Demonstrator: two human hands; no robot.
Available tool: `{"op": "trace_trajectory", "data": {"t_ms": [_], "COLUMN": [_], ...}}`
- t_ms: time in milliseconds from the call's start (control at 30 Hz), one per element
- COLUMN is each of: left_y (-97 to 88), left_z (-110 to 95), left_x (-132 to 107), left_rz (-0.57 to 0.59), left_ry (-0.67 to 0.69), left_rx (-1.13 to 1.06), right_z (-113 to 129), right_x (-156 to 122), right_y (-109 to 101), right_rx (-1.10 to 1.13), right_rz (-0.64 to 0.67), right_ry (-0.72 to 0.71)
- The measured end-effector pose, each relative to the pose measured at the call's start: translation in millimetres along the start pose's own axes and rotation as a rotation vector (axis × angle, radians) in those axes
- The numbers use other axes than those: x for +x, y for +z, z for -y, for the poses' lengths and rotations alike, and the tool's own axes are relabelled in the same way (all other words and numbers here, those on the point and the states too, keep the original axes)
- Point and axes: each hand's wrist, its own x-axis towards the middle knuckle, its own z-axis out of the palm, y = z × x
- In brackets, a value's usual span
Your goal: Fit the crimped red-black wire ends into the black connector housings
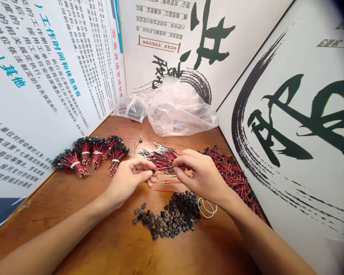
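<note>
My left hand [128, 181] pinches a small black plastic connector [154, 172] between thumb and fingertips. My right hand [200, 176] grips a loose sheaf of red-and-black wires [160, 158] near their bared ends, a short way from my left fingertips. Just below my hands lies a heap of black plastic connectors [169, 215]. Several rubber bands [206, 208] rest beside it, close to my right wrist. Further left sit several banded bundles of red-and-black wires [91, 156] with black connectors on their ends.
A long pile of red-and-black wires [232, 175] runs along the right wall. Two clear plastic bags [180, 109] sit at the back of the wooden table [111, 236]. Printed panels with Chinese text and ink calligraphy [298, 114] stand around the table's far sides.
</note>
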Motion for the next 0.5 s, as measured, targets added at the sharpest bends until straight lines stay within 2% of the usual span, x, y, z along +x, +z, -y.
{"op": "trace_trajectory", "data": {"t_ms": [500], "left_y": [1.1], "left_z": [-0.5], "left_x": [-0.7], "left_rz": [0.012], "left_ry": [-0.012], "left_rx": [-0.038], "right_z": [1.6], "right_x": [-0.6], "right_y": [1.6], "right_rx": [0.026], "right_rz": [-0.024], "right_ry": [-0.011]}}
